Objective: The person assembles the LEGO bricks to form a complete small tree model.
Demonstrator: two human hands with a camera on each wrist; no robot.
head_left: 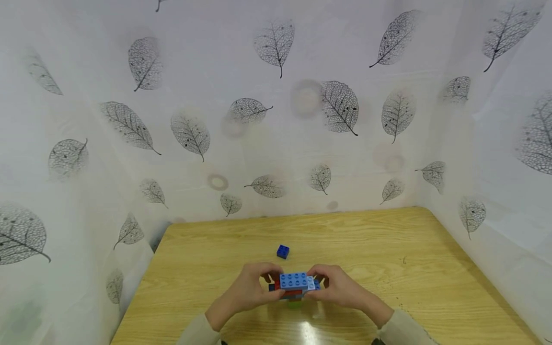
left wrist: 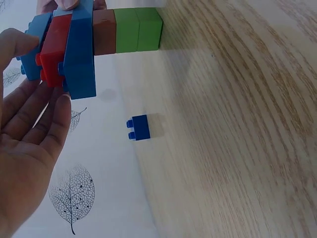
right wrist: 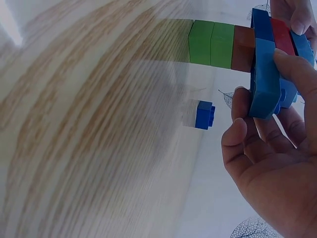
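Both hands hold a stack of toy building bricks above the wooden table. Its top is a studded blue brick (head_left: 294, 281); a red brick (left wrist: 55, 44) lies one layer down, with more blue bricks beneath. Below these, a brown brick (left wrist: 104, 32) and green bricks (right wrist: 212, 43) form a narrow column reaching the table. My left hand (head_left: 253, 287) grips the upper layers at the left end, thumb in front and fingers behind. At the right end, my right hand (head_left: 338, 287) holds the upper bricks between thumb and fingers. Fingers partly hide the ends of the layers.
A loose dark blue brick (head_left: 282, 251) lies on the wooden table (head_left: 207, 249) behind the stack, studs up. Pale cloth with a leaf print (head_left: 276, 143) hangs around the table's back and sides.
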